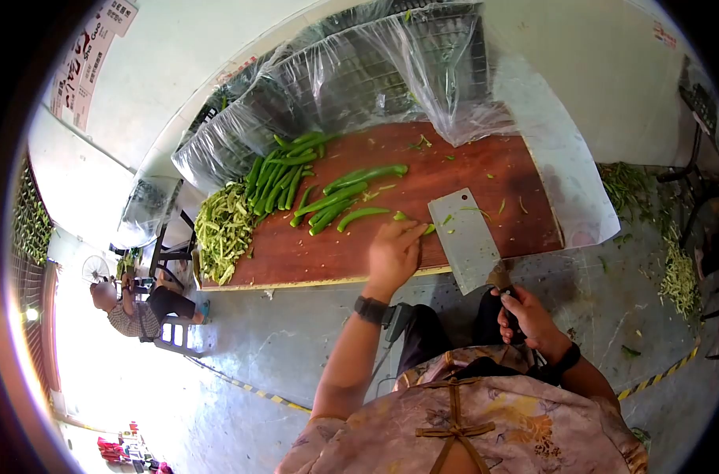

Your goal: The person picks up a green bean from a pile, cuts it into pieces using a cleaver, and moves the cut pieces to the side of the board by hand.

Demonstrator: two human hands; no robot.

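Note:
My right hand [525, 317] is wrapped round the dark handle of a cleaver [464, 239]. Its broad blade lies over the front edge of the reddish-brown board [359, 261], with small green bits on it. Just left of the blade, my left hand [393, 254] presses its closed fingers on a green chili pepper [429, 229], whose ends show past the fingers. Beyond that hand lie several whole long green peppers [344, 196]. Farther left, more peppers [280, 182] are bunched beside a heap of pale green shredded pieces [227, 229].
Clear plastic sheeting [336, 79] hangs over a dark grid-like rack behind the board. A person [142, 312] sits at another table on the left, near a fan [95, 268]. Green scraps [675, 276] litter the floor at right. Yellow-black tape [660, 379] marks the floor.

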